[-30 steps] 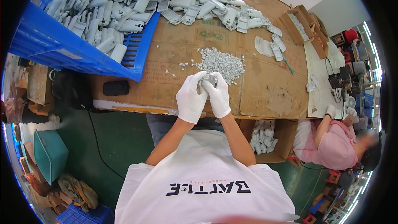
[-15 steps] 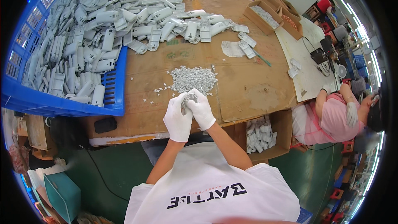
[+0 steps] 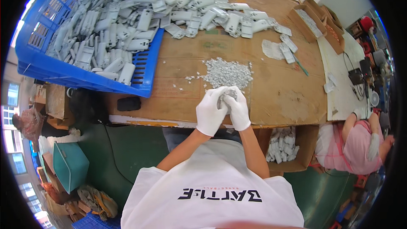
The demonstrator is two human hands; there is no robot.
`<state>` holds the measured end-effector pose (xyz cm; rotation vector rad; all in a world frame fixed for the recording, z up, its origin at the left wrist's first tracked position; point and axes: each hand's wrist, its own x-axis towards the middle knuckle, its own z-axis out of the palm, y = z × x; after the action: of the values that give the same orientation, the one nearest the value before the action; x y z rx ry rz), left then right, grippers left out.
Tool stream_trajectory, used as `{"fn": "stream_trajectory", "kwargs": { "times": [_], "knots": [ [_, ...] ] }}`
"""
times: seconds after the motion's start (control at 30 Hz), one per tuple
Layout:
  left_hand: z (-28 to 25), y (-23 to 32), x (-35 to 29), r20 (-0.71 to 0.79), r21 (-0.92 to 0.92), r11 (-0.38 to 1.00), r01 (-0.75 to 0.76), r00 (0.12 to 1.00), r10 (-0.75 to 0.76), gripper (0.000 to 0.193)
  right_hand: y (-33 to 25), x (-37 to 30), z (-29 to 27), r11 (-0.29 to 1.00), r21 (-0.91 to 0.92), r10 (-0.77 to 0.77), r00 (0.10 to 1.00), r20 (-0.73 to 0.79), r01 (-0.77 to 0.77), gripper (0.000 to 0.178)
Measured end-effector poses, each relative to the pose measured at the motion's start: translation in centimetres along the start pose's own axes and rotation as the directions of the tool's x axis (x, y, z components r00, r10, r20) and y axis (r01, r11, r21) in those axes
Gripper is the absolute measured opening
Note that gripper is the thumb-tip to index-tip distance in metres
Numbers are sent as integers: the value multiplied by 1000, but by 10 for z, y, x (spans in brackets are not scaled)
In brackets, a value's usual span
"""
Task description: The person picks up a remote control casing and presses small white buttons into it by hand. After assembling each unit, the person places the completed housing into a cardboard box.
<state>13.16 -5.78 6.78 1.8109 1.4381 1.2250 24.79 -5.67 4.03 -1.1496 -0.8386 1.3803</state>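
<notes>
My left hand (image 3: pixel 210 112) and my right hand (image 3: pixel 238 110), both in white gloves, meet at the near side of the cardboard-covered table. Between them they grip a small grey plastic part (image 3: pixel 222 100), mostly covered by the gloved fingers, so its exact kind does not show. The fingers of both hands are curled round it. Just beyond the fingertips lies a loose heap of tiny silvery pieces (image 3: pixel 227 73), with a few scattered to its left. Farther off, many white plastic casings (image 3: pixel 182 15) spread over the table.
At left, a large blue crate (image 3: pixel 146 87) overflows with casings. A black pouch (image 3: pixel 128 104) lies by the near edge. Below the table at right is a cardboard box (image 3: pixel 306 150) of white parts; small-part boxes (image 3: pixel 306 22) stand at far right. A co-worker in pink (image 3: pixel 355 146) sits at right.
The whole view has shifted, so the table and both hands appear farther right. My hands stay together on the grey part, beside the heap of small pieces.
</notes>
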Motion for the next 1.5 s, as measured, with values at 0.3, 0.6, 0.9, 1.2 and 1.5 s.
{"fn": "stream_trajectory", "kwargs": {
  "times": [0.3, 0.6, 0.9, 1.2, 1.5],
  "knots": [
    [-5, -3, -1, -23, 12, 999, -42, 999, 43, 41, 5, 5, 11, 1000, 6, 0, 1000, -24, 0, 13],
    [-2, -8, 4, -4, -16, 1000, 15, 1000, -15, 39, -7, -11, 0, 998, 58, 0, 999, -37, 2, 25],
    [1, -13, 3, 26, 5, 999, -45, 999, 45, 46, -10, -20, -16, 893, -449, -28, 996, -82, -11, 21],
    [-85, -28, -10, 546, -85, 922, 379, 791, -275, 31, -94, 42, -272, 358, -766, -602, 495, -626, -533, 24],
    [-215, 3, -31, 789, -583, 785, 208, 376, 486, 31, -109, 82, -234, -382, -907, -700, 696, 160, -176, 41]
  ]
}}
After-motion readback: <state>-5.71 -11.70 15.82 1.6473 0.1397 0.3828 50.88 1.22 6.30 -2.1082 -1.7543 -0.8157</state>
